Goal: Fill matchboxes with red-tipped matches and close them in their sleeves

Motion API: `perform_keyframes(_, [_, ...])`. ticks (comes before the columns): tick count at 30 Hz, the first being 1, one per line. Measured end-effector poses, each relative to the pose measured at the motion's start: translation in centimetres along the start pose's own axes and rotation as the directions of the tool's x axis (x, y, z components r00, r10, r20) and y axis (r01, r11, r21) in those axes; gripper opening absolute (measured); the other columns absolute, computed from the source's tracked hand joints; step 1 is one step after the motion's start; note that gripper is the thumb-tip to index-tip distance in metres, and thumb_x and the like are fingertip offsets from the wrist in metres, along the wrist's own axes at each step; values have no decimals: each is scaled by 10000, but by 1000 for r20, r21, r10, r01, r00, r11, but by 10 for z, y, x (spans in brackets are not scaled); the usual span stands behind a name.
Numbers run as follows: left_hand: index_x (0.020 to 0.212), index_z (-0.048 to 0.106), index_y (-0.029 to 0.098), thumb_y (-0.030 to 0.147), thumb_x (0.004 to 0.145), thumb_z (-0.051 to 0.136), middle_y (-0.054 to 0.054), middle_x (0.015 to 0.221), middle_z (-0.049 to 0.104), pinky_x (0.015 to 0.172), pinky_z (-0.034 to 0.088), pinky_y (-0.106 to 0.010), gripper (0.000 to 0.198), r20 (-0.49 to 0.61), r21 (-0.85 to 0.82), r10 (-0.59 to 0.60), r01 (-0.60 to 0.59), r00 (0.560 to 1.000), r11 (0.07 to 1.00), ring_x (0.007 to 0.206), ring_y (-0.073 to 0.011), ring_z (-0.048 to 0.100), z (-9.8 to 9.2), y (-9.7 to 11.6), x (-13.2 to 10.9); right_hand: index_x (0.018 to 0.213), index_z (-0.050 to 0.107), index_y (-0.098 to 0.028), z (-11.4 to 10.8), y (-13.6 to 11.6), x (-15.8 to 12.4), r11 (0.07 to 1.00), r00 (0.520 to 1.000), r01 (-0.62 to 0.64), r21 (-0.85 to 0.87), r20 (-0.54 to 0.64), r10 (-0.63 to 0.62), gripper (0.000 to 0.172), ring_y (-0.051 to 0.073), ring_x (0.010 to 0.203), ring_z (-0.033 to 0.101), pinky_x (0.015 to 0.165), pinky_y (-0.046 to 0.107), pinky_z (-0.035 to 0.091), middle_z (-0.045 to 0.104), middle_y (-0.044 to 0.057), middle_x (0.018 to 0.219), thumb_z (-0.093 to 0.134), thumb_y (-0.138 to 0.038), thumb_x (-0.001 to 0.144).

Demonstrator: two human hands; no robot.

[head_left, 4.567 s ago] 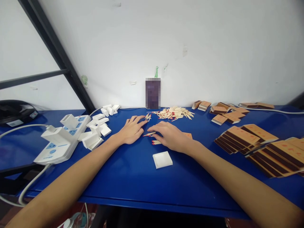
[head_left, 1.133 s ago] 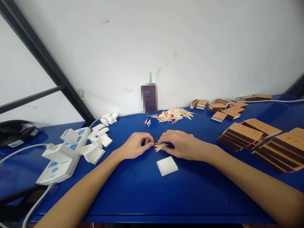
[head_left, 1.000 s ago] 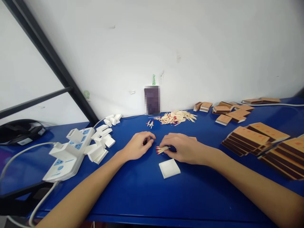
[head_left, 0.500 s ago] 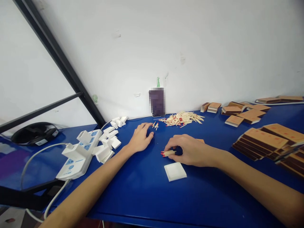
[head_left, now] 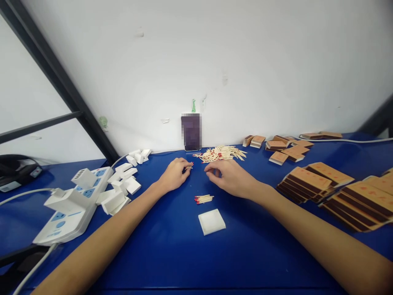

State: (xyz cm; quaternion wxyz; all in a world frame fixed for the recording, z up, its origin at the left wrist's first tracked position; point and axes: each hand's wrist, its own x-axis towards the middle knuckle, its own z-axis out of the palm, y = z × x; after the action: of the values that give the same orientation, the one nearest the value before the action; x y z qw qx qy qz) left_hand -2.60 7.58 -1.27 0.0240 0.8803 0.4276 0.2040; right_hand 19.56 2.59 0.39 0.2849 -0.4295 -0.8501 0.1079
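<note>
Red-tipped matches stick out from the fingertips of my left hand (head_left: pixel 175 174), which pinches them above the blue table (head_left: pixel 172 246). Across from it, my right hand (head_left: pixel 229 176) hovers just in front of the loose match pile (head_left: pixel 224 153); its fingers are curled and apart, with nothing visible between them. A small bundle of matches (head_left: pixel 204 199) lies on the table between and nearer than the hands, red heads to the left. Just below that bundle rests a white square tray (head_left: pixel 211 222).
Stacked matchboxes (head_left: pixel 319 178) fill the right side, with more boxes (head_left: pixel 278 144) behind. White trays (head_left: pixel 123 180) lie left beside a power strip (head_left: pixel 75 209) with plugs and cables. A dark phone-like object (head_left: pixel 192 132) leans on the wall.
My right hand has left the small match bundle and moved up towards the pile. My left hand has taken hold of matches that lay near its fingertips. The view has shifted right.
</note>
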Motion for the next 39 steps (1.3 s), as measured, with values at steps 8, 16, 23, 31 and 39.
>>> perform_keyframes(8, [1036, 710, 200, 121, 892, 511, -40, 1037, 721, 877, 504, -350, 257, 32, -161, 102, -95, 994, 982, 942, -192, 648, -3, 43, -27, 967, 669, -176, 8, 0, -8, 989, 996, 0, -145, 87, 13, 144, 207, 860, 631, 856, 362, 431, 716, 63, 924, 570, -194, 864])
perform_keyframes(16, [1042, 656, 195, 129, 848, 564, -37, 982, 708, 811, 552, -321, 225, -78, -334, 9, -34, 997, 942, 865, -164, 669, 0, 42, -34, 1185, 581, -191, 13, -1, -8, 993, 990, 76, -87, 123, -65, 292, 230, 1010, 590, 852, 364, 455, 678, 94, 1058, 530, -175, 898])
perform_keyframes(23, [1028, 649, 182, 92, 826, 545, -41, 985, 688, 809, 571, -303, 245, -89, -360, 8, -40, 996, 932, 860, -147, 669, -1, 39, -35, 1160, 598, -212, 16, 1, -6, 993, 990, 86, -84, 115, -76, 295, 209, 945, 605, 832, 342, 432, 708, 43, 955, 546, -132, 881])
perform_keyframes(31, [986, 661, 186, 60, 805, 536, -26, 932, 685, 771, 567, -284, 254, -83, -327, 18, -44, 996, 944, 826, -141, 660, -3, 37, -36, 1136, 647, -200, 15, 3, -8, 988, 992, 88, -124, 104, -75, 298, 192, 876, 626, 802, 321, 425, 721, 39, 914, 556, -110, 866])
perform_keyframes(39, [1003, 660, 197, 75, 828, 529, -25, 945, 704, 766, 548, -288, 251, -84, -310, 30, -55, 996, 949, 831, -145, 658, -3, 35, -35, 1027, 693, -208, 13, 0, -7, 986, 994, 76, -147, 90, -63, 229, 206, 915, 625, 836, 345, 436, 727, 54, 944, 549, -119, 874])
